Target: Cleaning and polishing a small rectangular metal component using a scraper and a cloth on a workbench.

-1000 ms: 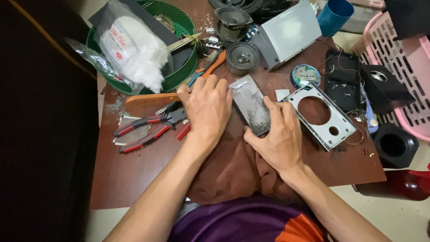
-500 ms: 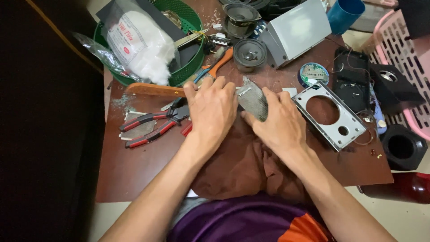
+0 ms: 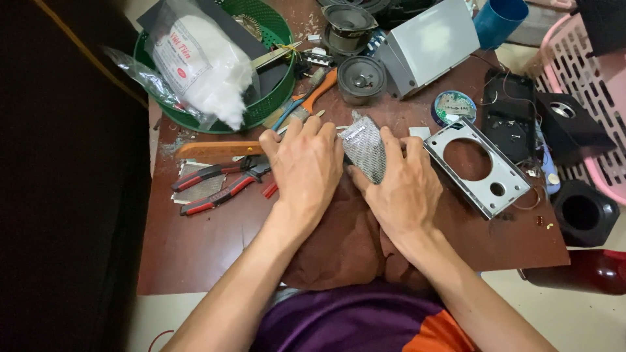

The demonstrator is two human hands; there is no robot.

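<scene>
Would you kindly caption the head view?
Both hands, left hand and right hand, press a metal mesh grille onto a brown cloth.

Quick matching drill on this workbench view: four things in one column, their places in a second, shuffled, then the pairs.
Things:
1. mesh grille
2. red-handled pliers
3. bag of white stuffing
4. grey speaker panel

Places:
A. in the green basket
B. just beyond the right hand, towards the pink basket
C. between both hands, over the brown cloth
D. on the table beside the left hand, on its outer side

Pairs: 1-C, 2-D, 3-A, 4-B
</scene>
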